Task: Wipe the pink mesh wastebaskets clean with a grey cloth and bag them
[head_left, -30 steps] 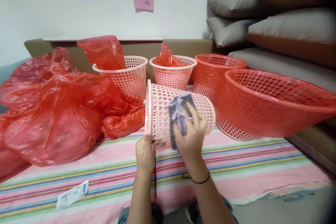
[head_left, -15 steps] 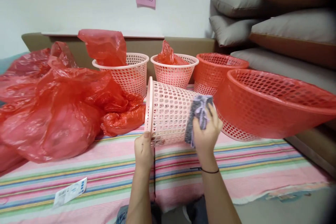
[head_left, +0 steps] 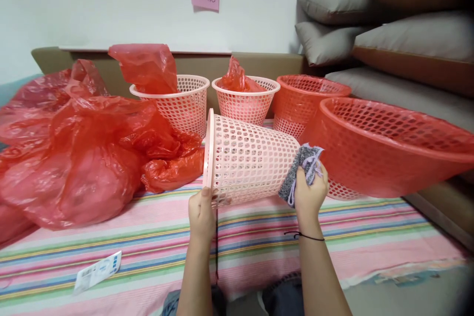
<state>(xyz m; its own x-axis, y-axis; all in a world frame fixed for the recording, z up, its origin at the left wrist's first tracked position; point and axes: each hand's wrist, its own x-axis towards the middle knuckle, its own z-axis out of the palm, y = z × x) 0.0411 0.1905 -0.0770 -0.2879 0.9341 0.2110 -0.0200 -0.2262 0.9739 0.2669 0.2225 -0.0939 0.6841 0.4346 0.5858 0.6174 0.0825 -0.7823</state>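
A pale pink perforated plastic basket point(head_left: 252, 158) is held on its side above the striped cloth, its rim to the left and its base to the right. My left hand point(head_left: 202, 212) is closed round the lower part of that rim, some fingers showing through the holes. In my right hand point(head_left: 311, 192) is a bunched grey and lilac cloth point(head_left: 296, 177), pressed against the base end of the basket. Close behind my right hand stands another basket lined with a red plastic bag point(head_left: 385, 158).
Red plastic bags point(head_left: 85, 158) are heaped on the left. Further baskets point(head_left: 246, 106) stand along the back, some with red bags inside. Grey cushions point(head_left: 336, 2) are stacked at the right. A white label packet point(head_left: 98, 272) lies on the striped cloth point(head_left: 155, 242) in front.
My right hand has moved the cloth rightward and slightly down, from the basket's side to its base edge. My left hand keeps its grip on the rim.
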